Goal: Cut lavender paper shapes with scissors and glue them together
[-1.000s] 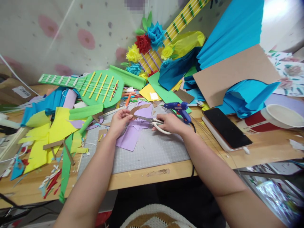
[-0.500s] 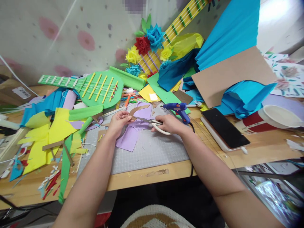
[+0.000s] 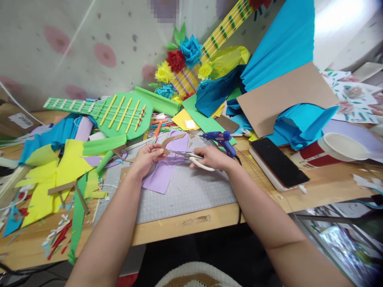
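My left hand (image 3: 149, 158) pinches a curved strip of brown cardboard (image 3: 172, 140) between thumb and fingers. My right hand (image 3: 209, 158) is closed round the white handles of a pair of scissors (image 3: 201, 163). The scissor blades point left, toward the cardboard at my left fingertips; whether they touch it I cannot tell. Beneath both hands, pieces of purple crepe paper (image 3: 157, 180) lie on a grey cutting mat (image 3: 191, 201). Just beyond my right hand rests a blue glue gun (image 3: 220, 137).
A green paper guitar (image 3: 125, 115) lies at the back left, and a yellow one with paper flowers (image 3: 191, 50) leans on the wall. A phone (image 3: 278, 161) and a paper cup (image 3: 317, 151) stand right. Yellow paper (image 3: 70, 159) and scraps cover the left side.
The whole view has shifted slightly, so things on the table appear a little further left. The hands keep their holds on the cardboard and scissors, with the scissors almost unchanged.
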Demonstrator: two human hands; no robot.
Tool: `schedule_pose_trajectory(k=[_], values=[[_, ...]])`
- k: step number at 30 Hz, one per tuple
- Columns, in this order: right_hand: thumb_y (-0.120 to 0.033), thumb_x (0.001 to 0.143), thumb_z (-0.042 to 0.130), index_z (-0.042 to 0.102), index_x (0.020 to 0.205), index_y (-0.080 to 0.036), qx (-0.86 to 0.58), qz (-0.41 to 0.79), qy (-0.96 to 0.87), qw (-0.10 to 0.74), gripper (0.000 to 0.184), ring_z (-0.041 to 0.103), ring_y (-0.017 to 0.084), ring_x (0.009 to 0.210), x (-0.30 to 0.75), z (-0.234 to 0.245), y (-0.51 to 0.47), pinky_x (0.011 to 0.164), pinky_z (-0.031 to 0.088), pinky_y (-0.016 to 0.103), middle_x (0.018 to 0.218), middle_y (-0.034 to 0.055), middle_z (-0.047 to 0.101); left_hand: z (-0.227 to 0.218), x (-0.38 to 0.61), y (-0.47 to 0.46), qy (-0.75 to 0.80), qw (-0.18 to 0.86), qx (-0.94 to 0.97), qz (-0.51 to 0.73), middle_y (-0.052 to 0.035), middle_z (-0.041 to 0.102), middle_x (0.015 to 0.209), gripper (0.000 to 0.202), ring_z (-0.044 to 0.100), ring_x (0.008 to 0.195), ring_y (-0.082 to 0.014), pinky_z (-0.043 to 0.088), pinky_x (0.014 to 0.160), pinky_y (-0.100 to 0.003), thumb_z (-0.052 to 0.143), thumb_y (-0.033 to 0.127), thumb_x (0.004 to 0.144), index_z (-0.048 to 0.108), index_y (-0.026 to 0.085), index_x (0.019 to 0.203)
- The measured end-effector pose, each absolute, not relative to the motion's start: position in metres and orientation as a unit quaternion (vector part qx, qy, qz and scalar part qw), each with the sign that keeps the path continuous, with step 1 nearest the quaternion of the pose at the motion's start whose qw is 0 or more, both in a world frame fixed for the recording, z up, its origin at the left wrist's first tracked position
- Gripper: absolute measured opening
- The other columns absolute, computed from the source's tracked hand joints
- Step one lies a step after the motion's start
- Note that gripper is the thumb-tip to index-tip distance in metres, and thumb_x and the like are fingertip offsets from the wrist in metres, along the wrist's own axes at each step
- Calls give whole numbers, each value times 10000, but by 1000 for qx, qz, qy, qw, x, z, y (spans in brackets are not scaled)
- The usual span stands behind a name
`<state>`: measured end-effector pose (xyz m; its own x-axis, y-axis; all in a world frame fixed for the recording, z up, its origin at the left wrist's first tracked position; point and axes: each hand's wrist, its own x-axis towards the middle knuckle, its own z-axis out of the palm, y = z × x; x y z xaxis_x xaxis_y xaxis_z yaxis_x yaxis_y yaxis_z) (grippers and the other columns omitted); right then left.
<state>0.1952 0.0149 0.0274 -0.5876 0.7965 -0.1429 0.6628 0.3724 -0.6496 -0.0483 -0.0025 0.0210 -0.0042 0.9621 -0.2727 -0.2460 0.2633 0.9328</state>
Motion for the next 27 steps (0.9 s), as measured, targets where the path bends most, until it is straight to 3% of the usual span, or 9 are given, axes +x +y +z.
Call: schedule_pose_trajectory(k=[14,20,27], values=[[-569,650,588,480,745,-198,-497,288,-810,119,398,395,108,581,192,27,13,534,225,226,636,-24,485,23,-47,-4,464,638,354,502,-15,654,703,149,646,621,-109,524,611,-213,650,143,685,558,142,802],[-555,653,585,425,658,-195,-457,309,-824,133,394,354,97,573,196,26,13,533,213,225,598,-45,427,25,-46,-6,455,653,368,481,-43,679,738,174,666,662,-136,536,593,-205,682,158,666,552,142,781],[-574,616,618,426,638,-191,-431,361,-818,121,429,359,97,578,199,29,15,538,227,227,604,-48,425,24,-39,-7,465,627,388,490,1,635,635,256,668,626,-158,540,565,-229,724,223,622,513,147,744]])
